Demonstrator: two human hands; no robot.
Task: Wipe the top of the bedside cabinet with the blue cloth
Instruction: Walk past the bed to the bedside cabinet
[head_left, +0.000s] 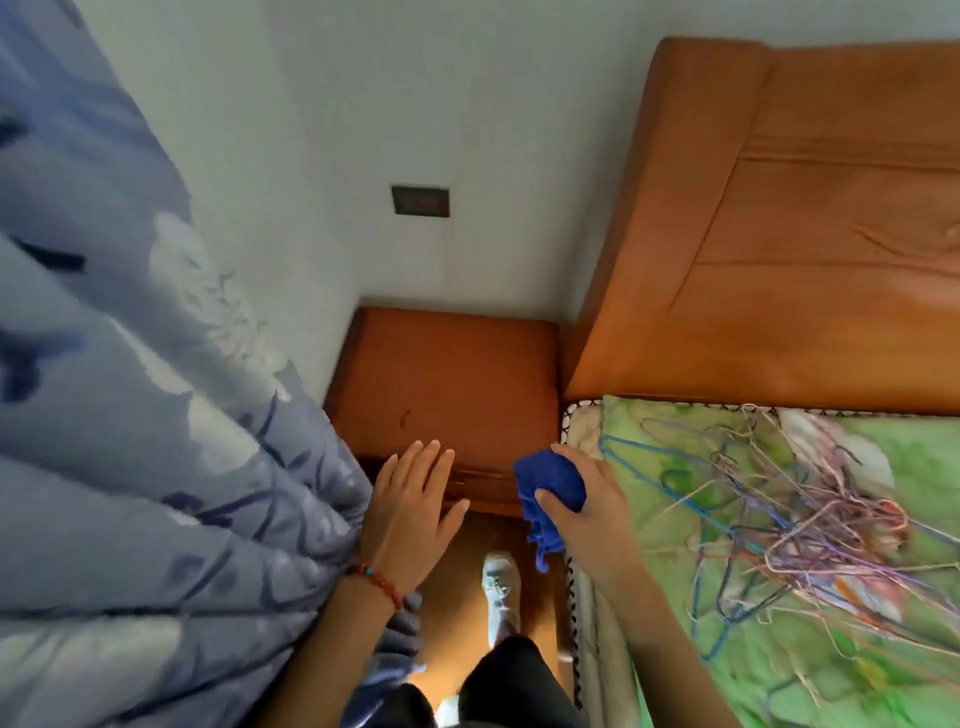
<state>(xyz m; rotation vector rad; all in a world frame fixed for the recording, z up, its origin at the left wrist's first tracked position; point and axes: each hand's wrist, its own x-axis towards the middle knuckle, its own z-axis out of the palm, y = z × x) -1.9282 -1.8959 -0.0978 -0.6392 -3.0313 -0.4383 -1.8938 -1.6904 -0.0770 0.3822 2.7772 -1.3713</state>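
The bedside cabinet is a small orange-brown wooden unit standing in the corner between the wall and the bed. Its top is bare apart from a small dark mark. My right hand grips a crumpled blue cloth in front of the cabinet's front right corner, beside the mattress edge; the cloth hangs below my fingers, apart from the top. My left hand is flat with fingers spread, hovering over the cabinet's front left edge and holding nothing.
A blue patterned curtain hangs close on the left, brushing the cabinet's side. On the right is the bed with a wooden headboard, a green sheet and a tangle of wire hangers. My feet stand on the narrow wooden floor.
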